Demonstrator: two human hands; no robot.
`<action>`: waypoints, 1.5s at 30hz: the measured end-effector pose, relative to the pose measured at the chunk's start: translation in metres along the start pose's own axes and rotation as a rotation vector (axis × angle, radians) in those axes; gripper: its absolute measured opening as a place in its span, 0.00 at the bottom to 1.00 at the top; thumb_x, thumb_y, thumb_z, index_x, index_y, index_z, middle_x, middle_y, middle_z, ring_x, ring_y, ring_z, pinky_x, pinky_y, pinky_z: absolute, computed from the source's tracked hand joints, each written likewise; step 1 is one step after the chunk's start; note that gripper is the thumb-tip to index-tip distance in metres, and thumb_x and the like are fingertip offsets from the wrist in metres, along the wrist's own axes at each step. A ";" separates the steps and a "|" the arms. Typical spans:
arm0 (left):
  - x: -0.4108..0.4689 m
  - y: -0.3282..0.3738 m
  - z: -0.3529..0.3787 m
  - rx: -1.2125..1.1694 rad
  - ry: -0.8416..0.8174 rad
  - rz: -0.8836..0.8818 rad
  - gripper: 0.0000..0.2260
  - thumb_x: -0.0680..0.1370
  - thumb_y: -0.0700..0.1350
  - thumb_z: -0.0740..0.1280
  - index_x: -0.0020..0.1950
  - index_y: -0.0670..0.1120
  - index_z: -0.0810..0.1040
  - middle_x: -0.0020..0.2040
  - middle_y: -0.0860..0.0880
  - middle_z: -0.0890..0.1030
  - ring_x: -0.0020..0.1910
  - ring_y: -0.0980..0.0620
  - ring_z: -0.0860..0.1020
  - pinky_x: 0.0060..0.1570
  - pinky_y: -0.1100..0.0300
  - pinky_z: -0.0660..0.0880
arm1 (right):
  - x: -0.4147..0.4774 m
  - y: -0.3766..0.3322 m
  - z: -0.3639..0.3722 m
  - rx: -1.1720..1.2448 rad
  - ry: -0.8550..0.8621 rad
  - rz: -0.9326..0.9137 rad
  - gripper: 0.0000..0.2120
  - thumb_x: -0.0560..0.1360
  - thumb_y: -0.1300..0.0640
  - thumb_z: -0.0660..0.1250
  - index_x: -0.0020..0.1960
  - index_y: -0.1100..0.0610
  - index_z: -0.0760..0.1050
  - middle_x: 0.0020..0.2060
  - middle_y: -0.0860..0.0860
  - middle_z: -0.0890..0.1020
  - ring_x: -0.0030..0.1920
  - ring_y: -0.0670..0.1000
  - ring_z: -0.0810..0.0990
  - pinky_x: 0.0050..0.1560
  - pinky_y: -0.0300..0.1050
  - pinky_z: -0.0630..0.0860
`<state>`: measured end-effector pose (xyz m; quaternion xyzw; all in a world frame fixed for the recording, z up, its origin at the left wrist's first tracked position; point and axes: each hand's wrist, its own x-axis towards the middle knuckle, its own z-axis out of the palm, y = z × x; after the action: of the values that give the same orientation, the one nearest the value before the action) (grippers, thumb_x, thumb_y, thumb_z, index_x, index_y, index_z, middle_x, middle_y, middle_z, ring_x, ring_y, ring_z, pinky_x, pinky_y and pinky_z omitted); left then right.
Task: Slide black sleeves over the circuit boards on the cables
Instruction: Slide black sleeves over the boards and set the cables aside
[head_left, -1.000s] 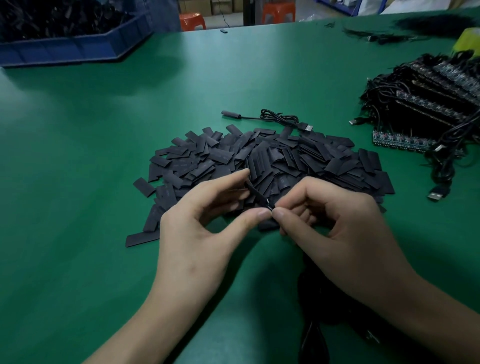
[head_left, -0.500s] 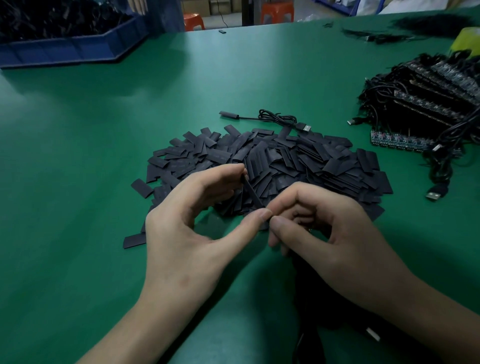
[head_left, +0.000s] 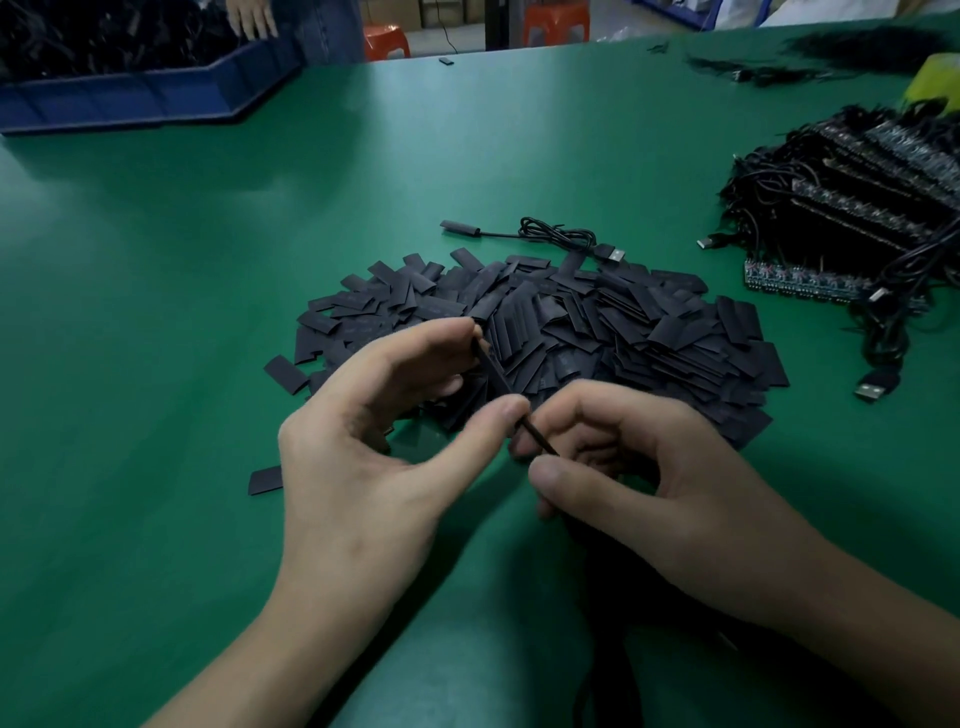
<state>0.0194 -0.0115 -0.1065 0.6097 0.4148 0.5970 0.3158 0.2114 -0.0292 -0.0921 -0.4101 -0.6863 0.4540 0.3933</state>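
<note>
A flat black sleeve (head_left: 497, 375) is pinched edge-on between the thumb and forefinger of my left hand (head_left: 374, 457). My right hand (head_left: 660, 488) holds a thin dark circuit board (head_left: 537, 439) whose end sits at the sleeve's near opening; its cable drops down out of view under my right wrist. Behind both hands lies a wide heap of black sleeves (head_left: 597, 327) on the green table (head_left: 156, 312). A stack of circuit boards with black cables (head_left: 857, 218) rests at the right edge.
One sleeved cable with a USB plug (head_left: 540, 236) lies just beyond the heap. A blue bin (head_left: 150, 93) of black parts stands at the far left, with another person's hand above it. Loose sleeves lie left of my left hand. A yellow object shows at the far right.
Both hands have drawn toward me a little. The sleeve has tilted more upright in my left fingers, and the board's end now shows between my two thumbs.
</note>
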 end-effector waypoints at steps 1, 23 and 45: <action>0.001 0.000 0.000 -0.014 0.012 -0.019 0.19 0.69 0.50 0.80 0.59 0.54 0.83 0.55 0.52 0.87 0.54 0.48 0.85 0.57 0.56 0.80 | -0.001 -0.001 -0.001 -0.023 -0.028 0.006 0.05 0.77 0.52 0.70 0.50 0.52 0.80 0.36 0.52 0.83 0.37 0.59 0.80 0.39 0.55 0.76; -0.005 0.000 0.008 0.651 -0.480 0.115 0.25 0.74 0.70 0.62 0.62 0.59 0.84 0.48 0.61 0.77 0.52 0.59 0.76 0.54 0.57 0.75 | 0.167 0.006 -0.116 -0.973 0.223 0.073 0.10 0.82 0.50 0.66 0.59 0.49 0.84 0.51 0.51 0.84 0.49 0.51 0.77 0.51 0.46 0.72; -0.003 0.002 0.012 0.764 -0.769 0.234 0.24 0.79 0.68 0.60 0.73 0.61 0.75 0.53 0.57 0.72 0.52 0.55 0.70 0.52 0.56 0.70 | 0.176 0.020 -0.101 -0.884 0.094 0.045 0.14 0.85 0.57 0.61 0.65 0.48 0.82 0.60 0.52 0.79 0.62 0.53 0.76 0.57 0.42 0.66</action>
<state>0.0319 -0.0141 -0.1075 0.8970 0.3861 0.1695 0.1325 0.2454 0.1682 -0.0538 -0.5738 -0.7869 0.1062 0.2007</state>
